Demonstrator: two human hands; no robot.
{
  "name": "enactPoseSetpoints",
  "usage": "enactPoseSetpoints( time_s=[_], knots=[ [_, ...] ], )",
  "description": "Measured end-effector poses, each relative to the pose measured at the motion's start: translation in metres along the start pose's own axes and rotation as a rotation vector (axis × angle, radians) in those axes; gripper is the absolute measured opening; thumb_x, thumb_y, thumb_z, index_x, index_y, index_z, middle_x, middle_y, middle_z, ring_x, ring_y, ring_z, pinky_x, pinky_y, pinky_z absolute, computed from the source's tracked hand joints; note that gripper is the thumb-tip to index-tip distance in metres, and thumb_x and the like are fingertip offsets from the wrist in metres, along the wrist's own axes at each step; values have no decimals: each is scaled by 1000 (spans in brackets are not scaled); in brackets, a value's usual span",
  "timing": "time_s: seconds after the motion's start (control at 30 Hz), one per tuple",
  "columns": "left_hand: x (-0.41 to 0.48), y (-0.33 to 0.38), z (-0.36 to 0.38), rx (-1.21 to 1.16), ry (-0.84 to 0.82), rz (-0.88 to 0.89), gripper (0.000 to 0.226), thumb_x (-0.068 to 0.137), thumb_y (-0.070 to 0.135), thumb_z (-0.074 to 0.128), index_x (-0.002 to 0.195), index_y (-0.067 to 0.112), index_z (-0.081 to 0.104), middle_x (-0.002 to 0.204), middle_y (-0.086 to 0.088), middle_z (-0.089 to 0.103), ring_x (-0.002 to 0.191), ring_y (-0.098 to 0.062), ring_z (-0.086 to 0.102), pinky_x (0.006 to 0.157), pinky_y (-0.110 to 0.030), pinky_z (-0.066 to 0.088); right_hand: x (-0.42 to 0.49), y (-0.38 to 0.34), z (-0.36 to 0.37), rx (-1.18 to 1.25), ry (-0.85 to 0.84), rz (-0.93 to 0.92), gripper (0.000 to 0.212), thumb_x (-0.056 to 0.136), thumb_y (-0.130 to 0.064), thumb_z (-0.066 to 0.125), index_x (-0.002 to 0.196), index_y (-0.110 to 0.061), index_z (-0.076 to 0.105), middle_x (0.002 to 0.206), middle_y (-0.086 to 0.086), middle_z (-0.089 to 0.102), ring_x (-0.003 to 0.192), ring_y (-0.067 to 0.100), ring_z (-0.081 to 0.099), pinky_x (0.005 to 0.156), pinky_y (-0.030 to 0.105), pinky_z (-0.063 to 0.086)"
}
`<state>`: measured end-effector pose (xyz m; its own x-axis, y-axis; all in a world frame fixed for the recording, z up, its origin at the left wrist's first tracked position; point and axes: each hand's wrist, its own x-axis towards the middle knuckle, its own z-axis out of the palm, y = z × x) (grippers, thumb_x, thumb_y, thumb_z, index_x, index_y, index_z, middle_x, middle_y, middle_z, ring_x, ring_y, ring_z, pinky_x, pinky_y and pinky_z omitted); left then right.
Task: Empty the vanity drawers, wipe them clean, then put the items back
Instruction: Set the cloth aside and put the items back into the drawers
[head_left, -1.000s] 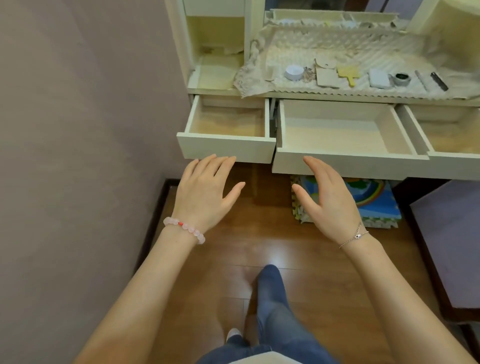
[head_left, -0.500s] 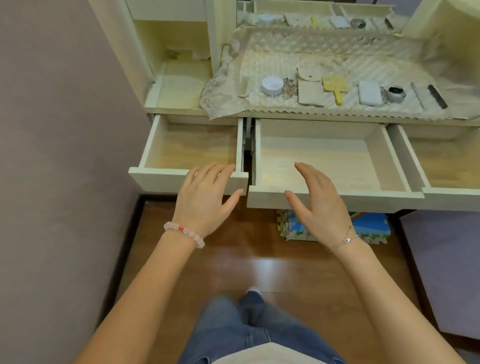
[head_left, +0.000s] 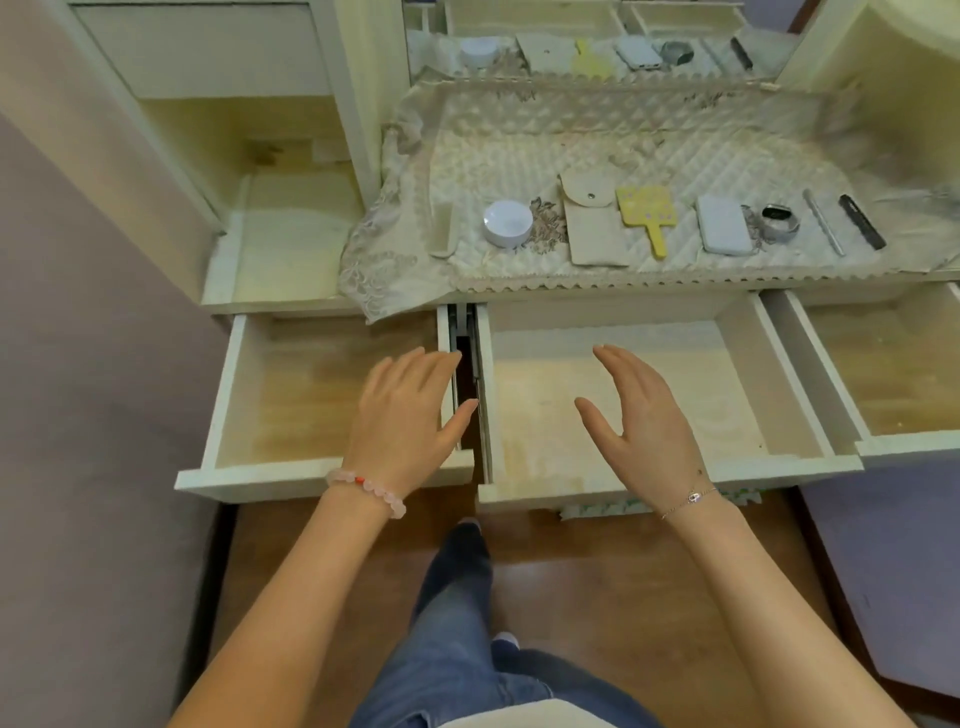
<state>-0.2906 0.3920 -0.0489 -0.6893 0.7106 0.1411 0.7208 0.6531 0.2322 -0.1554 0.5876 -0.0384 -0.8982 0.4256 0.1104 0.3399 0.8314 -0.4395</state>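
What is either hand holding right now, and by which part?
Nothing. The left hand and right hand are both open and empty, over the pulled-out cream wooden drawers.

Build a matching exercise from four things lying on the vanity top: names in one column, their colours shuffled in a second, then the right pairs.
Things:
1. jar
2. pouch
3. paddle
4. comb

Colours:
A. black
B. yellow
C. white
D. beige

Pairs: 1-C, 2-D, 3-B, 4-A.
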Motion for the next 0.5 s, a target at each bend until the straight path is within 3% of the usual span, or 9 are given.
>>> enactPoseSetpoints(
  time_s=[0.27,0.5],
  knots=[
    [83,-28,10,1,-22,100,52,90,48,39,128,15,53,125,-3,60,120,-21,51,102,-39,35,67,13,5,14,87,103,55,90,-36,45,137,-8,40,140,9,45,131,23,38,108,30,27],
    [121,-26,18,-22,-37,124,54,89,47,37,127,13,54,121,-4,61,117,-25,54,100,-42,38,99,30,12,24,53,138,56,90,-37,43,138,-9,38,142,7,42,133,21,36,108,27,25]
  ],
)
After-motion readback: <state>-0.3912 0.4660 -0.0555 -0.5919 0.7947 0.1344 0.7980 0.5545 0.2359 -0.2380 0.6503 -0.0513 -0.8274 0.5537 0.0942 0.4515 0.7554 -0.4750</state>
